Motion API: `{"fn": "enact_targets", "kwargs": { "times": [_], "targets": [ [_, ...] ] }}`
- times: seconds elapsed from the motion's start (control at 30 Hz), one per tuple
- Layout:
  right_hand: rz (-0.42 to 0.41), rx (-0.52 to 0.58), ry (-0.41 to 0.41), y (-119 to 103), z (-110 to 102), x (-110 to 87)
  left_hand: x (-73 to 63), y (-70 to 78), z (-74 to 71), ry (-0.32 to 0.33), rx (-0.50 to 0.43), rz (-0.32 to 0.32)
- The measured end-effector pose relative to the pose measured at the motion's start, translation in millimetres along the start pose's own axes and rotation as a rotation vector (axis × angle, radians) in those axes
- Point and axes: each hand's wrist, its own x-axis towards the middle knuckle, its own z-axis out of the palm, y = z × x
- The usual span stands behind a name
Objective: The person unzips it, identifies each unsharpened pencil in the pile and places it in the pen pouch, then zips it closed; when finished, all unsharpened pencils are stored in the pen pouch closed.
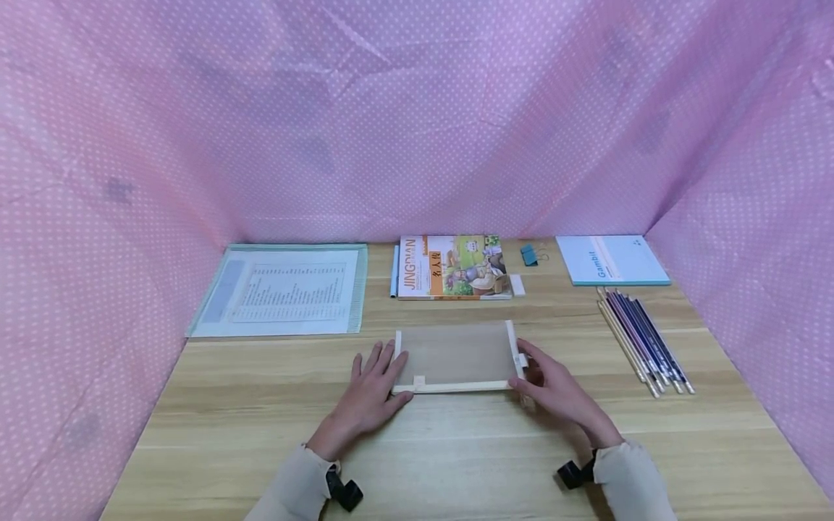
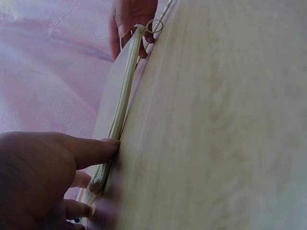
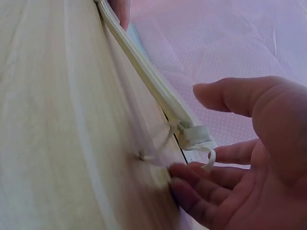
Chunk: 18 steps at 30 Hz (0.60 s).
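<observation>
A flat see-through zip pouch [image 1: 456, 354] with cream edging lies on the table in the head view. My left hand [image 1: 368, 398] rests at its left end, fingers spread and fairly straight; in the left wrist view the thumb [image 2: 98, 151] touches the zipped edge. At the other end is my right hand [image 1: 554, 383], thumb and fingers parted around the corner. The right wrist view shows that thumb [image 3: 225, 93] clear of the pouch, while the fingers are beside a small tab [image 3: 196, 135] and a pale loop at the zip's end.
Several pencils [image 1: 641, 340] lie to the right, below a light blue notebook [image 1: 612, 260]. At the back are a book [image 1: 452, 268], a white eraser-like block [image 1: 517, 284] and a teal binder clip [image 1: 529, 255]. A document folder [image 1: 280, 289] lies at the left.
</observation>
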Motion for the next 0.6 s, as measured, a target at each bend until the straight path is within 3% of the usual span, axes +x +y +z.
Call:
{"fn": "enact_targets", "kwargs": {
  "times": [0.6],
  "targets": [
    [0.064, 0.161, 0.024, 16, 4, 9.3, 2.6, -3.1, 5.3, -0.004, 0.013, -0.006]
  ]
}}
